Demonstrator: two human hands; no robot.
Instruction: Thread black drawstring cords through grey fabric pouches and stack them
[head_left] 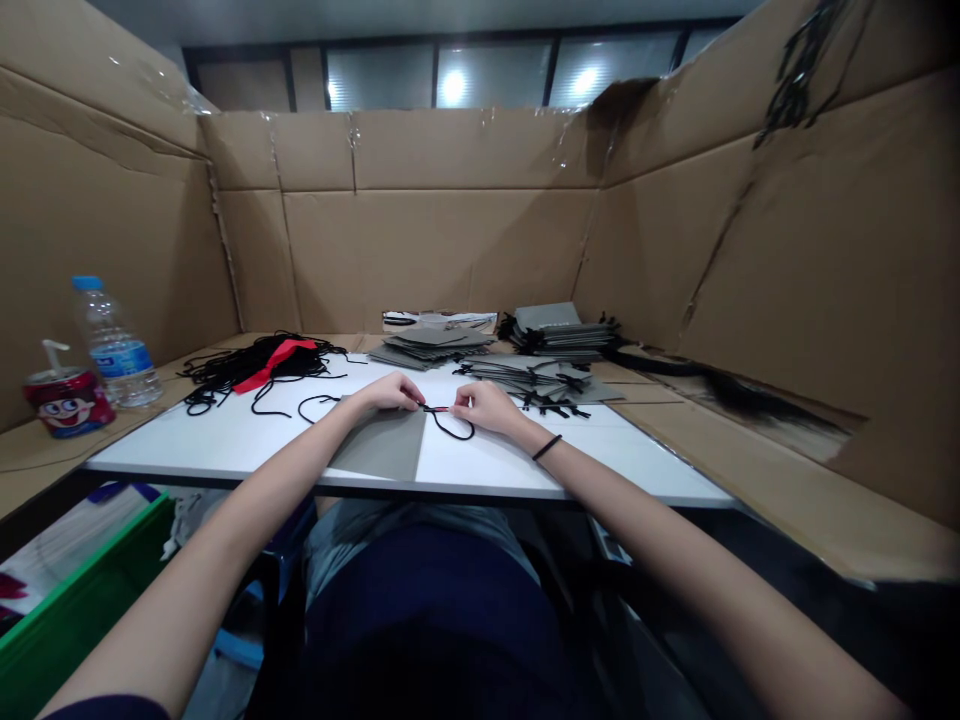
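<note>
The left hand (386, 392) and right hand (484, 407) are pinching a black cord (448, 428) between them, steadying it just beside a grey sheet (382, 445).

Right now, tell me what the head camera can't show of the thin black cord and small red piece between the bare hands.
Head view:
- The fingers of the left hand and right hand hide where they grip the black cord and any cord ends there.
- The small red piece is too small to show its material.
- The stacked grey sheets are too small and distant to count.
</note>
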